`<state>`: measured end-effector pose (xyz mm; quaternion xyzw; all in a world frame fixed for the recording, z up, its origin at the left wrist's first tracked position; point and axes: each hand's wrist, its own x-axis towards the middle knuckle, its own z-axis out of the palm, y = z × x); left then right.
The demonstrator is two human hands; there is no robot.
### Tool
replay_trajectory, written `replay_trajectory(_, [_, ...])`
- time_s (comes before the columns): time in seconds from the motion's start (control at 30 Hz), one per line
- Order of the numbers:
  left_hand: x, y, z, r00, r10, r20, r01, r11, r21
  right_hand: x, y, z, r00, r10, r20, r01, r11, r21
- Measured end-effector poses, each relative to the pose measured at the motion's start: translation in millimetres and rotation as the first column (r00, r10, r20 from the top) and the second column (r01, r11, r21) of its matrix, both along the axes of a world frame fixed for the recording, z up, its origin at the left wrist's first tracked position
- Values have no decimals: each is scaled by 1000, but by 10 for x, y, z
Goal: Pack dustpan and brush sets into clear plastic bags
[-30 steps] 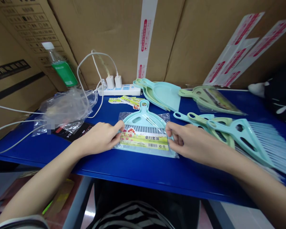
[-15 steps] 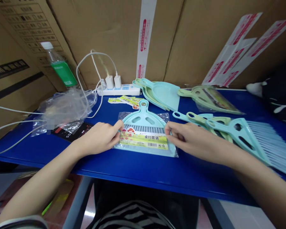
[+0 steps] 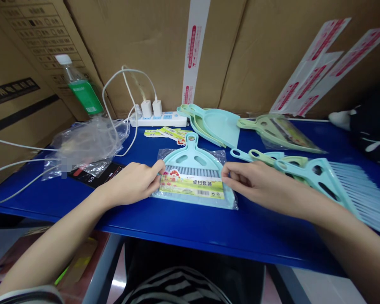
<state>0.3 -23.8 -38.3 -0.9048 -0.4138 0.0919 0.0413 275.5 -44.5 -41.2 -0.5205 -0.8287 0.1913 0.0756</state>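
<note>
A light-blue dustpan and brush set lies flat in a clear plastic bag in front of me, handle pointing away. Over the grey bristles sits a yellow-green printed card, also inside the bag. My left hand is closed, thumb and forefinger pinching the bag's left edge. At the opposite edge my right hand is closed in a pinch on the bag, beside the card's right end. Right of that hand lie several loose brushes, blue and green.
Behind the set are loose cards, stacked dustpans and a bagged green set. To the left lie crumpled plastic bags, a dark phone-like box, a bottle and a power strip with cables. Cardboard walls the back.
Almost nothing differs. My right hand has shifted very slightly along the bag's right edge; the left hand keeps its pinch and the set stays in place.
</note>
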Motion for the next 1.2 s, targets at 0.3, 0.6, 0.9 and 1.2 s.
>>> replay_trajectory(0.3, [25,-11,22,999,23,-44,-23,1000,-2,-13,5,34,1000,-6,24,7,1000,-30])
replay_trajectory(0.6, [18,-3,6,999,13,-34,-13,1000,5,25,8,-22,999,19,-31,-19,1000,-23])
replay_trajectory(0.9, [12,-8,12,1000,9,-21,-9,1000,0,38,14,-66,999,40,-27,-41,999,-26])
replay_trajectory(1.2, [12,-8,12,1000,7,-22,-7,1000,-2,-13,-2,-25,1000,7,-13,-7,998,-61])
